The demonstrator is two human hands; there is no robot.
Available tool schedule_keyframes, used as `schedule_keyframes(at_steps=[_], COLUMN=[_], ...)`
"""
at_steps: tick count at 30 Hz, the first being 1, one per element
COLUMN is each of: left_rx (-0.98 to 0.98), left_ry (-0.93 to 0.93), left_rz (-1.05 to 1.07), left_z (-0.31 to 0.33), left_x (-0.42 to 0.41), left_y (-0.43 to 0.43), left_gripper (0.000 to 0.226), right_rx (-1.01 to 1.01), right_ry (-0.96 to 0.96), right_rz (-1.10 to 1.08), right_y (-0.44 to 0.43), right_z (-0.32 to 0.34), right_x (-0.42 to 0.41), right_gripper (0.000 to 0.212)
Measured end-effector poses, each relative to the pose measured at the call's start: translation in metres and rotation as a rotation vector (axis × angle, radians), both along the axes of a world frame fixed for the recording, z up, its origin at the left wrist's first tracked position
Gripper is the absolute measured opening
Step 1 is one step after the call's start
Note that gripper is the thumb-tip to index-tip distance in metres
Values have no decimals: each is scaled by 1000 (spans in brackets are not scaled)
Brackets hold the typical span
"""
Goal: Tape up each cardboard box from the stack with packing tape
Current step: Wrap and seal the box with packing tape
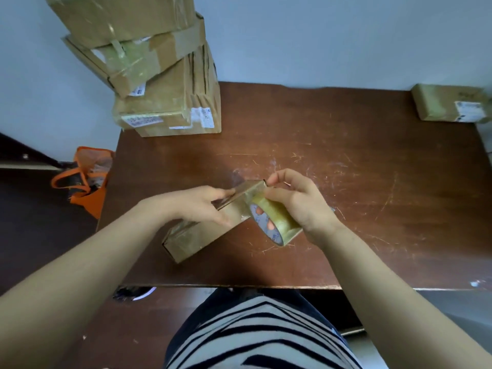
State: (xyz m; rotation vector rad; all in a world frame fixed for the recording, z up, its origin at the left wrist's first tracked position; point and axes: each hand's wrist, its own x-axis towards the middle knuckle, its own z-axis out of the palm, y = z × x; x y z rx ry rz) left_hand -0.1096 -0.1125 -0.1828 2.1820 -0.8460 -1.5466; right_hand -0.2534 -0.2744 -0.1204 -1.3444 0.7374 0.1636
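- a person in a striped top [261, 331] works at a scratched brown tabletop [372, 195], with a long narrow cardboard box [202, 235] lying slantwise near its front edge
- the left hand [197, 206] grips the box at its far half, thumb along the top, fingers [221, 221] curled down the near face
- the right hand [300, 203] has its fingers wrapped round a roll of packing tape [277, 222], held against the box's far end, thumb and forefinger pinched at the corner there
- a stack of taped boxes [165, 83] stands at the far left corner; one small box [447, 106] sits at the far right corner
- an orange bag [87, 179] lies on the floor to the left
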Motion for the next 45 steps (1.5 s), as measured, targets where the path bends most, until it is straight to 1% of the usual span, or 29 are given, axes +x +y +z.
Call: schedule_keyframes(at_steps=[1, 2, 3, 5, 6, 7, 8, 9, 10, 12, 16, 18, 23, 26, 27, 28, 30, 31, 33, 34, 37, 39, 42, 45], left_rx=[-50, -85, -99, -63, -39, -12, -6, -10, -8, 9, 47, 45, -39, -58, -96, -181, -352, -374, -340, -335, -336, -320, -338, -355], left_ry=[-83, -178, -307, -640, -789, -884, -934, -941, -913, -835, -796, -782, -779, -717, -727, -786, -906, -914, -882, -895, -1032, -1082, -1140, -1156], left_rz=[24, 41, 27, -45, -53, -27, 18, 49, 45, 20, -9, -17, -98, -93, -117, -172, -353, -445, -525, -544, -621, -672, -644, -581], left_z=[5, 10, 14, 10, 4, -2, -6, -7, -7, -5, -2, 0, -5, 0, 2, 4, 1, -2, -7, -9, -12, -14, -14, -15], left_x=[-6, -13, -23, -42, -49, -51, -49, -44, -39, -33, -30, -26, -24, -22, -22, -23, -21, -18, -12, -10, -13, -16, -18, -18], left_y=[-5, -9, -14, -19, -20, -21, -20, -20, -21, -23, -26, -26, -22, -22, -21, -20, -18, -17, -16, -16, -9, -7, -7, -8], left_gripper=[86, 87, 94, 113, 114, 107, 97, 90, 87, 89, 89, 88, 106, 110, 110, 109, 105, 104, 105, 105, 104, 103, 99, 92], right_rx=[-4, -16, -25, -47, -74, -106, -140, -188, -246, -311, -238, -227, -219, -195, -196, -197, -195, -189, -180, -186, -205, -192, -194, -189], right_ry=[-14, -27, -42, -67, -78, -95, -119, -146, -164, -162, -66, -66, -78, -83, -86, -87, -88, -83, -77, -81, -85, -82, -79, -72], right_rz=[4, 7, 11, 32, 52, 71, 80, 84, 95, 123, 56, 33, -19, -54, -62, -69, -79, -80, -76, -76, -58, -52, -52, -50], right_y=[2, 3, 5, 7, 7, 8, 8, 8, 8, 9, 16, 19, 22, 24, 24, 25, 23, 22, 22, 22, 23, 22, 22, 21], right_z=[3, 5, 7, 8, 9, 9, 8, 7, 4, -8, -38, -49, -57, -62, -63, -63, -63, -63, -60, -60, -57, -58, -57, -55], right_x=[8, 15, 23, 34, 38, 40, 41, 40, 37, 25, 5, 6, 2, 4, 6, 7, 8, 8, 9, 10, 13, 13, 13, 14], right_gripper=[11, 11, 10, 10, 10, 12, 13, 12, 8, 5, 7, 7, 9, 8, 8, 7, 7, 7, 7, 6, 7, 7, 8, 8])
